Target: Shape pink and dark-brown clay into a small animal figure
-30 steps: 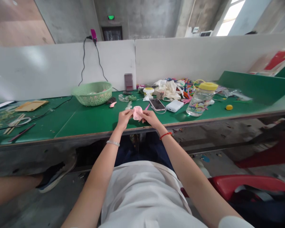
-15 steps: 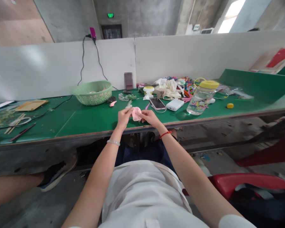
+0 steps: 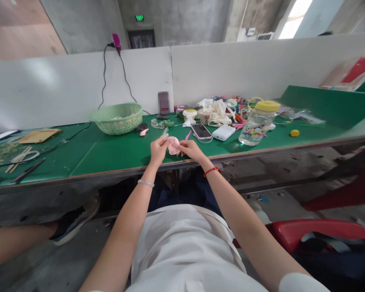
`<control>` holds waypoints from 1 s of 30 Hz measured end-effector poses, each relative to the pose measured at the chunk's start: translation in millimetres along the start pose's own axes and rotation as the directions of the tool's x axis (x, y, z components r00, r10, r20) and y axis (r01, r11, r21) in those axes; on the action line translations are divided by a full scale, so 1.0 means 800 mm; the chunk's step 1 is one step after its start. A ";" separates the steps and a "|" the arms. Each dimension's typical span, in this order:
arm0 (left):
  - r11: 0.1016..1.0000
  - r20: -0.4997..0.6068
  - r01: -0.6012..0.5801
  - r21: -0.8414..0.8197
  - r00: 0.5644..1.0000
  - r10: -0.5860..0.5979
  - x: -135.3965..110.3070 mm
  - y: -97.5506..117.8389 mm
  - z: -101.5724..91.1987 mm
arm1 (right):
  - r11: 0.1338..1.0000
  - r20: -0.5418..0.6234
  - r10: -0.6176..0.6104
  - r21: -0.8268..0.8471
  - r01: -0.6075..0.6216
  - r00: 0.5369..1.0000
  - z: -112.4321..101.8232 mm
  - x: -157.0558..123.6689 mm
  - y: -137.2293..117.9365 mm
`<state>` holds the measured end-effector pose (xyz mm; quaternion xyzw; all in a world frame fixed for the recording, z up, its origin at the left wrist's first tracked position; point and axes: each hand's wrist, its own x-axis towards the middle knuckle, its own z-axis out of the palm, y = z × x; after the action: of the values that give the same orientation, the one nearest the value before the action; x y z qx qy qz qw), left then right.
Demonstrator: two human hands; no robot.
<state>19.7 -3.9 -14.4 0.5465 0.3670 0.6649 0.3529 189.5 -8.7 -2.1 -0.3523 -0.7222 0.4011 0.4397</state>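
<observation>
A small, thin piece of soft pink material (image 3: 173, 146) is held between my two hands just above the table's front edge; I cannot make out whether it is clay or cloth. My left hand (image 3: 159, 151) pinches its left side with thumb and fingers. On its right side, my right hand (image 3: 192, 149) grips it in the same way. Just beyond my right hand lie a slim pink tool (image 3: 188, 135) and a phone (image 3: 201, 131). A small pink piece (image 3: 144, 132) rests on the table beyond my left hand.
A green basket (image 3: 118, 118) stands at the back left. A white power bank (image 3: 224, 132) and a yellow-lidded water bottle (image 3: 256, 125) stand to the right, before piled white bags (image 3: 220, 113). Wooden sticks (image 3: 20, 159) lie far left; another person's leg (image 3: 21, 242) shows below.
My view has shifted very slightly. Both hands stay in nearly the same place with the pink piece between them, which looks turned a little.
</observation>
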 end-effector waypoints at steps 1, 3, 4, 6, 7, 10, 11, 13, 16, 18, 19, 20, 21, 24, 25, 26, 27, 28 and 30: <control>1.000 -0.002 0.001 0.005 1.000 -0.001 0.000 -0.001 -0.001 | 1.000 0.001 0.000 0.000 0.000 1.000 0.000 0.000 0.000; 1.000 -0.002 0.006 0.010 1.000 -0.006 0.001 -0.002 -0.001 | 1.000 0.001 0.000 0.001 0.000 1.000 0.000 0.000 0.000; 1.000 0.001 0.009 0.009 1.000 -0.009 0.001 -0.002 0.000 | 1.000 0.000 0.000 0.002 0.000 1.000 0.000 0.000 0.000; 1.000 0.020 0.018 -0.002 1.000 -0.018 0.002 0.000 0.001 | 1.000 -0.006 -0.003 0.004 0.003 1.000 0.000 0.000 0.000; 1.000 0.039 0.025 -0.010 0.999 -0.025 0.002 0.002 0.002 | 1.000 -0.009 -0.005 0.004 0.005 1.000 0.000 0.000 0.000; 0.998 0.135 0.063 -0.029 0.989 -0.059 0.001 0.007 0.004 | 1.000 -0.012 -0.011 0.006 0.011 1.000 0.000 0.000 -0.002; 0.997 0.167 0.075 -0.030 0.984 -0.069 0.001 0.008 0.004 | 1.000 -0.011 -0.012 0.006 0.013 1.000 0.000 -0.001 -0.003; 0.996 0.203 0.087 -0.025 0.976 -0.081 0.000 0.010 0.004 | 1.000 -0.009 -0.014 0.005 0.014 1.000 0.000 -0.001 -0.004; 0.996 0.201 0.089 -0.017 0.976 -0.083 -0.002 0.011 0.002 | 1.000 -0.008 -0.009 0.005 0.009 1.000 0.001 -0.001 -0.004; 0.996 0.198 0.092 -0.017 0.976 -0.087 -0.003 0.011 0.002 | 1.000 -0.011 -0.006 0.009 0.006 1.000 0.001 -0.001 -0.003; 0.995 0.198 0.095 -0.019 0.976 -0.089 -0.003 0.012 0.002 | 1.000 -0.013 -0.006 0.011 0.006 1.000 0.002 0.000 -0.002; 0.995 0.202 0.099 -0.023 0.975 -0.092 -0.003 0.012 0.002 | 1.000 -0.015 -0.005 0.015 0.005 1.000 0.002 0.000 -0.002; 0.994 0.210 0.105 -0.029 0.973 -0.097 -0.002 0.012 0.002 | 1.000 -0.016 -0.006 0.018 0.006 1.000 0.002 0.000 -0.002; 0.990 0.258 0.132 -0.051 0.959 -0.114 -0.002 0.015 0.002 | 1.000 -0.005 -0.008 0.028 0.008 1.000 0.001 -0.002 -0.004; 0.988 0.279 0.143 -0.057 0.953 -0.122 -0.002 0.016 0.002 | 1.000 0.003 -0.010 0.030 0.009 1.000 0.000 -0.002 -0.005; 0.986 0.297 0.154 -0.062 0.946 -0.129 -0.002 0.017 0.002 | 0.999 0.012 -0.011 0.032 0.010 1.000 0.000 -0.003 -0.007; 0.985 0.309 0.162 -0.065 0.942 -0.135 -0.002 0.018 0.002 | 0.999 0.022 -0.012 0.033 0.011 1.000 0.000 -0.003 -0.008; 0.983 0.313 0.169 -0.067 0.939 -0.139 -0.002 0.018 0.002 | 0.999 0.030 -0.013 0.034 0.012 0.999 0.000 -0.003 -0.009; 0.983 0.301 0.170 -0.073 0.943 -0.141 -0.002 0.017 0.002 | 0.999 0.042 -0.013 0.037 0.011 0.999 0.000 -0.004 -0.011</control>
<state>20.6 -11.9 -3.0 0.5908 0.3195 0.5634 0.4812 189.2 -14.9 4.9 -0.3314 -0.7261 0.4190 0.4330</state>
